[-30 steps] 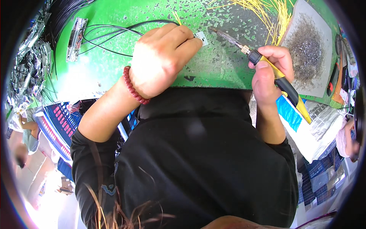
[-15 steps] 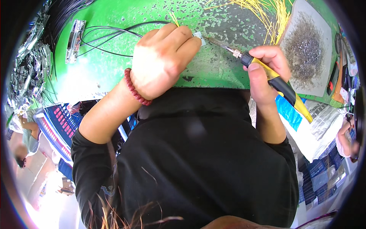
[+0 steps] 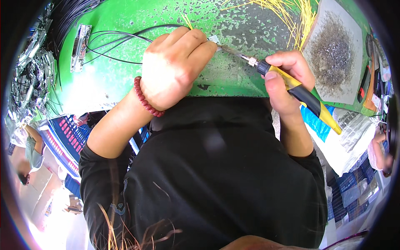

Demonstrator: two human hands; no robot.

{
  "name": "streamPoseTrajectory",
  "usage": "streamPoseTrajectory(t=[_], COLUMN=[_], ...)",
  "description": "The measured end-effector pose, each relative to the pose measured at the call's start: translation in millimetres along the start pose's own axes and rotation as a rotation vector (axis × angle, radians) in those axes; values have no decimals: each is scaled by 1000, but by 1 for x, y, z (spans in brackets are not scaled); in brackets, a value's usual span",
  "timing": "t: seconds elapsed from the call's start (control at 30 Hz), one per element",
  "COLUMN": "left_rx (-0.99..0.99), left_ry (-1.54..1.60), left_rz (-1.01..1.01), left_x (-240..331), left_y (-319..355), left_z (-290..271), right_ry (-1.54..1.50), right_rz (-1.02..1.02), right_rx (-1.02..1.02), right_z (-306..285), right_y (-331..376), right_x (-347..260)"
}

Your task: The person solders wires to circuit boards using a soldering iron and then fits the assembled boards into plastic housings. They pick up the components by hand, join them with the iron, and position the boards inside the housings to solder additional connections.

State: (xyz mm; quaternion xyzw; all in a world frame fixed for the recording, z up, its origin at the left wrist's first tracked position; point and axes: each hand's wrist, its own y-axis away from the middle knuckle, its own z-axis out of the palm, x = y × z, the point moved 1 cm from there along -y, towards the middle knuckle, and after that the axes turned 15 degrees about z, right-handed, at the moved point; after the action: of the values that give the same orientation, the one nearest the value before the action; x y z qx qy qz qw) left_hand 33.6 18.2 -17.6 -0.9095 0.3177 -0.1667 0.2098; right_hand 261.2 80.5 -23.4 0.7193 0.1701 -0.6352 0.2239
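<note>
My left hand (image 3: 175,66), with a red bead bracelet (image 3: 146,99) at the wrist, is closed on a small white connector (image 3: 213,40) pressed to the worn green bench top (image 3: 104,79). Black wires (image 3: 121,39) run from under that hand to the left. My right hand (image 3: 285,77) grips a yellow and black soldering iron (image 3: 300,92); its metal tip (image 3: 233,52) touches the connector at my left fingertips.
A clear rectangular part (image 3: 80,46) lies at the far left of the bench beside a heap of black cables (image 3: 29,79). Yellow wire pieces (image 3: 287,16) are scattered at the top right next to a grey sheet with a pile of metal bits (image 3: 333,54). Plastic bags (image 3: 354,129) hang at right.
My right hand has brought the soldering iron leftward until its tip meets the connector. My left hand has stayed in place on the connector.
</note>
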Motion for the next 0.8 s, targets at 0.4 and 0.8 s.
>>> streamPoseTrajectory(t=[0.4, 0.8], left_rx=[-18, 50], left_ry=[49, 38], left_rz=[-61, -24], left_x=[6, -8], left_y=[-3, -3], left_z=[-5, -7], right_ry=[-185, -146], right_rz=[-26, -2], right_rx=[50, 40], right_z=[-1, 1], right_y=[6, -4], right_x=[5, -2])
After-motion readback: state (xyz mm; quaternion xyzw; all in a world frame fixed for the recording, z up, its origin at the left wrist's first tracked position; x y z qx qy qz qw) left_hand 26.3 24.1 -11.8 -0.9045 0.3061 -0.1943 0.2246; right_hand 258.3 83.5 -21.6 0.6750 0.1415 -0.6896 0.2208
